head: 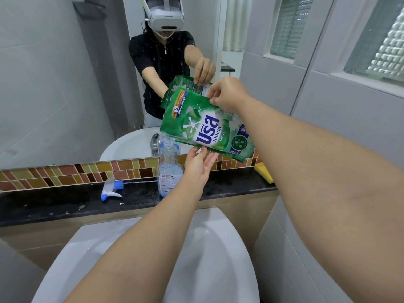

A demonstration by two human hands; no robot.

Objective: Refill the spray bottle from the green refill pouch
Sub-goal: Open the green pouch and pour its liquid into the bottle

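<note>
Green refill pouch (207, 127) tilted over the spray bottle (169, 169) on the tabletop (65, 204). Right hand (226, 94) pinches the top edge; left hand (200, 164), fingers straight, props it from below. Bottle mouth sits just below-left of that grip; spout probably aligned. Pour slowly, squeeze lightly.

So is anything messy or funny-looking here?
A bit. The spray head lies on its side on the black ledge, off the open spray bottle. White specks dot the ledge. No spill shows.
</note>
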